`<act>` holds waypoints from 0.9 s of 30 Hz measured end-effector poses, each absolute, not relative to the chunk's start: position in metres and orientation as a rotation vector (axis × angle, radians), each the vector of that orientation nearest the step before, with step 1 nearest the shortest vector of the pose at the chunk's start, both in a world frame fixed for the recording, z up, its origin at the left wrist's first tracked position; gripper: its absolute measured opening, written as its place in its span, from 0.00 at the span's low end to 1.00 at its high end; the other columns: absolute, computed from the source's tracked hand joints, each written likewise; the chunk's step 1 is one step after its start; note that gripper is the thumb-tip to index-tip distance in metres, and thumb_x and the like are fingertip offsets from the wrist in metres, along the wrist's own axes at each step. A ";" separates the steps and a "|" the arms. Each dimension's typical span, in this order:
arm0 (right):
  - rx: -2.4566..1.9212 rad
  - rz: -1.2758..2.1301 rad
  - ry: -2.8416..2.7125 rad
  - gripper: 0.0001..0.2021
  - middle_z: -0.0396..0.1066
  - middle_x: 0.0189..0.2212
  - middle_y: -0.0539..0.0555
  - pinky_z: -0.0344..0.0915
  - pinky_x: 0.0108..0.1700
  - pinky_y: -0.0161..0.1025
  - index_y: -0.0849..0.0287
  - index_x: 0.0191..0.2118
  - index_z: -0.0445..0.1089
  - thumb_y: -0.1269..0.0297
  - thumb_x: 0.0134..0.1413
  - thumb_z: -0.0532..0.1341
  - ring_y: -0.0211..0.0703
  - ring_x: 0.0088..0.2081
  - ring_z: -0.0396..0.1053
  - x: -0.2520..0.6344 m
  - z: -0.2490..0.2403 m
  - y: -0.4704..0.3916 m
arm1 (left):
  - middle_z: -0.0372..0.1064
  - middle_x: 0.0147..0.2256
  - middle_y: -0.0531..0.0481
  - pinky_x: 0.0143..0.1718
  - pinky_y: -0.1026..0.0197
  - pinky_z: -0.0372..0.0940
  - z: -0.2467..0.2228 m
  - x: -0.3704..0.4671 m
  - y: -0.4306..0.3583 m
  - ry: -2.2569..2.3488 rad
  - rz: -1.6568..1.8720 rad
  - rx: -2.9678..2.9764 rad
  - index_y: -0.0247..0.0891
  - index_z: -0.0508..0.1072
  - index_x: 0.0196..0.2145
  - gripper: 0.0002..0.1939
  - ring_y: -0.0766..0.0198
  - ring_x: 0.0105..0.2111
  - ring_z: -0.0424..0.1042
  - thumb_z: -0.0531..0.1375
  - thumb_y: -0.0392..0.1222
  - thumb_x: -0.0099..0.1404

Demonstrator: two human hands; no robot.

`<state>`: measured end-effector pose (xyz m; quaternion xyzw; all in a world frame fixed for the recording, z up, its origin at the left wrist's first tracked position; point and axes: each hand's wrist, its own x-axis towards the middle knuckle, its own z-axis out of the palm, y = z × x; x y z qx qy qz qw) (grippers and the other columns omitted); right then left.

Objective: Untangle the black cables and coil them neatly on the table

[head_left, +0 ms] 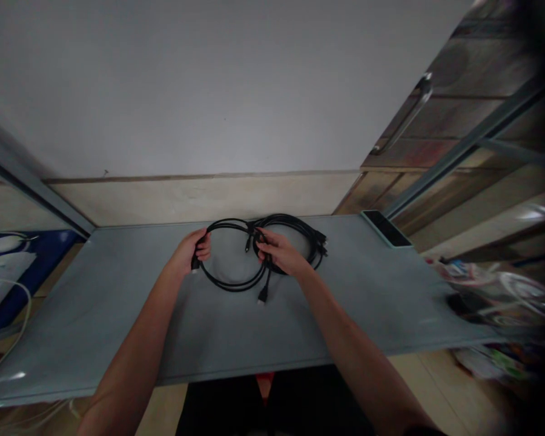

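Note:
A black cable (233, 289) is looped into a ring between my two hands, above the grey table. My left hand (194, 251) is closed on the ring's left side, with a dark connector poking out below the fingers. The fingers of my right hand (277, 249) pinch the ring's right side. Below that hand hangs a black plug (263, 295), and a smaller plug end (247, 245) shows to its left. More coiled black cables (300, 223) lie behind and to the right of my right hand, their connectors at the right.
The grey table (118, 303) stands against a pale wall. A phone-like object with a light green edge (386, 229) lies at its back right. Clear plastic packaging (504, 290) is at the right end. White cords (27, 309) hang at the left.

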<state>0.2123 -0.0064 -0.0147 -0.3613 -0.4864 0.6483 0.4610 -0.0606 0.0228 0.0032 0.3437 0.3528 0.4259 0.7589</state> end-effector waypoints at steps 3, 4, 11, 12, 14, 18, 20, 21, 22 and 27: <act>-1.070 1.341 -1.358 0.23 0.64 0.23 0.45 0.64 0.25 0.34 0.58 0.54 0.70 0.61 0.51 0.66 0.34 0.23 0.63 0.209 -0.020 -0.006 | 0.52 0.18 0.59 0.14 0.69 0.52 0.000 -0.062 0.022 0.805 0.818 0.778 0.37 0.63 0.24 0.21 0.73 0.14 0.53 0.62 0.56 0.63; -1.126 1.260 -1.393 0.20 0.64 0.21 0.45 0.61 0.23 0.33 0.59 0.52 0.72 0.59 0.53 0.65 0.34 0.21 0.62 0.209 -0.021 -0.006 | 0.55 0.18 0.56 0.15 0.68 0.56 0.000 -0.062 0.020 0.837 0.760 0.835 0.37 0.62 0.23 0.24 0.72 0.15 0.56 0.62 0.59 0.62; -1.213 1.216 -1.574 0.18 0.59 0.15 0.44 0.52 0.17 0.31 0.62 0.45 0.75 0.54 0.56 0.62 0.32 0.14 0.55 0.211 -0.013 -0.012 | 0.57 0.18 0.61 0.18 0.68 0.58 0.000 -0.058 0.008 0.886 0.639 1.108 0.38 0.68 0.37 0.19 0.71 0.16 0.58 0.71 0.47 0.55; -1.183 1.273 -1.578 0.17 0.60 0.16 0.44 0.54 0.17 0.31 0.61 0.45 0.74 0.54 0.55 0.63 0.32 0.15 0.56 0.211 -0.012 -0.012 | 0.54 0.18 0.63 0.16 0.70 0.54 0.001 -0.058 0.009 0.896 0.670 1.090 0.39 0.67 0.38 0.19 0.73 0.15 0.55 0.71 0.46 0.55; -1.089 1.420 -1.548 0.16 0.61 0.19 0.44 0.61 0.21 0.32 0.60 0.43 0.73 0.54 0.53 0.66 0.32 0.17 0.58 0.212 -0.011 -0.011 | 0.50 0.16 0.65 0.14 0.72 0.46 0.004 -0.061 0.013 0.931 0.738 1.061 0.39 0.65 0.34 0.19 0.76 0.13 0.49 0.72 0.45 0.54; -1.008 1.551 -1.497 0.13 0.58 0.18 0.42 0.69 0.26 0.36 0.60 0.37 0.71 0.56 0.52 0.67 0.32 0.19 0.57 0.220 -0.011 -0.007 | 0.50 0.17 0.64 0.13 0.72 0.42 0.006 -0.073 0.021 0.972 0.824 1.097 0.38 0.64 0.31 0.20 0.78 0.12 0.47 0.73 0.43 0.52; -1.043 1.488 -1.488 0.13 0.59 0.18 0.42 0.69 0.26 0.36 0.61 0.39 0.71 0.57 0.53 0.66 0.33 0.19 0.59 0.222 -0.012 -0.006 | 0.53 0.18 0.63 0.13 0.71 0.45 0.004 -0.077 0.022 1.012 0.844 1.151 0.38 0.65 0.32 0.19 0.78 0.12 0.49 0.72 0.45 0.53; -1.056 1.441 -1.465 0.15 0.61 0.18 0.43 0.69 0.25 0.36 0.61 0.43 0.71 0.57 0.53 0.65 0.34 0.20 0.61 0.222 -0.013 -0.005 | 0.54 0.17 0.63 0.13 0.70 0.47 0.003 -0.079 0.022 1.049 0.851 1.191 0.38 0.67 0.33 0.18 0.77 0.11 0.51 0.71 0.46 0.55; -1.062 1.395 -1.434 0.18 0.62 0.19 0.43 0.68 0.25 0.35 0.60 0.49 0.70 0.59 0.53 0.65 0.34 0.20 0.62 0.221 -0.014 -0.004 | 0.54 0.17 0.62 0.14 0.70 0.50 0.002 -0.079 0.022 1.090 0.849 1.243 0.38 0.69 0.36 0.17 0.75 0.11 0.52 0.70 0.48 0.56; -1.125 1.226 -1.420 0.29 0.64 0.20 0.42 0.63 0.23 0.32 0.60 0.64 0.62 0.61 0.56 0.59 0.32 0.18 0.61 0.212 -0.023 -0.002 | 0.60 0.14 0.60 0.17 0.66 0.58 -0.002 -0.079 0.022 1.257 0.747 1.557 0.38 0.69 0.54 0.26 0.66 0.13 0.63 0.62 0.54 0.63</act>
